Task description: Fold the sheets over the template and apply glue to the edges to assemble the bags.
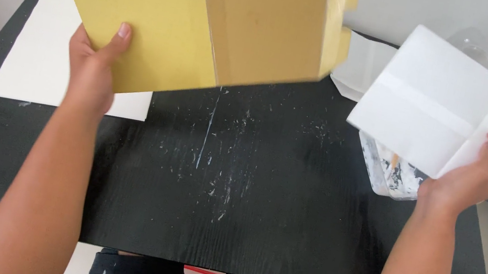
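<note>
Yellow-brown cardboard box (210,24) hangs tilted above the black counter (235,189), the left hand (92,67) in a closed grip on its flap. The right hand (474,177) pinches a folded white sheet (433,107) above a paint-smeared tub (388,172).

Folded yellow-brown cardboard piece (211,17): raised, tilted, upper left. White creased folded sheet (434,100): raised, tilted, at right.
</note>
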